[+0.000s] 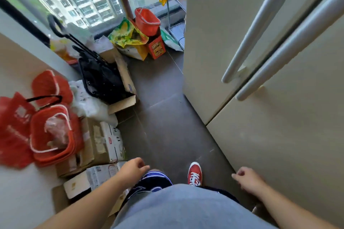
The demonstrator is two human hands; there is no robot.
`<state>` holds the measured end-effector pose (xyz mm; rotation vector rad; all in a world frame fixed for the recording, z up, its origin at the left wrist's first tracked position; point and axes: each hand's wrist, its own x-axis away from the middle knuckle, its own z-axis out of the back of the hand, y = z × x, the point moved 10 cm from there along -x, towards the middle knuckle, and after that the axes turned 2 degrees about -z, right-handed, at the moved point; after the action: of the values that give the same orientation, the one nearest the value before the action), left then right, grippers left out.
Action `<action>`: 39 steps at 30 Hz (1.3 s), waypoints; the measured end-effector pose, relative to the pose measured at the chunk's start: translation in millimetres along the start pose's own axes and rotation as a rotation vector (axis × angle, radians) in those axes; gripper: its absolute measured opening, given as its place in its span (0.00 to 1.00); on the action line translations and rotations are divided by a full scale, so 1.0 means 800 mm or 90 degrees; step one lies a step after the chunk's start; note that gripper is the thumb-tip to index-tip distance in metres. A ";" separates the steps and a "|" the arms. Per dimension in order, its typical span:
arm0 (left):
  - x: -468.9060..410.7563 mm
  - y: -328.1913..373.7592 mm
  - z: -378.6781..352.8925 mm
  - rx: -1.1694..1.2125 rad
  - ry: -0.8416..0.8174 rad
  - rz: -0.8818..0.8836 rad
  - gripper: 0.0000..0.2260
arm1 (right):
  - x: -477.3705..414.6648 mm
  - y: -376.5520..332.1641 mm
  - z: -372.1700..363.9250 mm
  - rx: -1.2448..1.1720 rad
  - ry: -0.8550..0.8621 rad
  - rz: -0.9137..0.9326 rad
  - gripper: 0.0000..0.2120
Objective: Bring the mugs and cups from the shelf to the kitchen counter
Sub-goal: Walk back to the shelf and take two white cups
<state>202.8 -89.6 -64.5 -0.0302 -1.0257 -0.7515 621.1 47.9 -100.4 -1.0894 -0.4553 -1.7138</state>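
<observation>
No mug, cup or kitchen counter shows in the head view. My left hand (135,168) hangs low at the centre left with loosely curled fingers and holds nothing. Low at the right, my right hand (248,178) is also empty, its fingers loosely curled, close to the cream refrigerator door (279,135). A metal wire shelf (176,24) stands at the far end by the window; its contents are mostly hidden behind the refrigerator.
A narrow dark-tiled floor strip (163,117) runs ahead between the refrigerator with two long handles (260,29) and a pile on the left: cardboard boxes (100,141), red baskets (52,132), a black trolley bag (100,76). A red bucket (147,20) and a yellow bag (128,37) sit at the far end.
</observation>
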 end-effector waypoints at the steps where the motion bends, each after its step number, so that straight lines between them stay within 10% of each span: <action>1: -0.002 -0.014 0.012 0.018 0.009 0.024 0.10 | -0.012 -0.042 0.009 0.016 -0.005 0.031 0.10; 16: -0.151 -0.153 0.252 0.081 0.014 0.143 0.09 | -0.111 -0.493 0.043 0.062 0.028 0.196 0.09; 27: -0.308 0.061 0.454 0.041 0.063 -0.048 0.07 | -0.115 -0.503 0.117 -0.038 0.059 0.056 0.10; 39: -0.330 0.370 0.639 0.112 0.121 -0.345 0.03 | -0.073 -0.813 0.270 -0.109 0.111 0.384 0.08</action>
<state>-92.9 462.0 98.7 0.4794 -0.9207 -1.1265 145.0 508.0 86.1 -1.0507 0.1303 -1.3034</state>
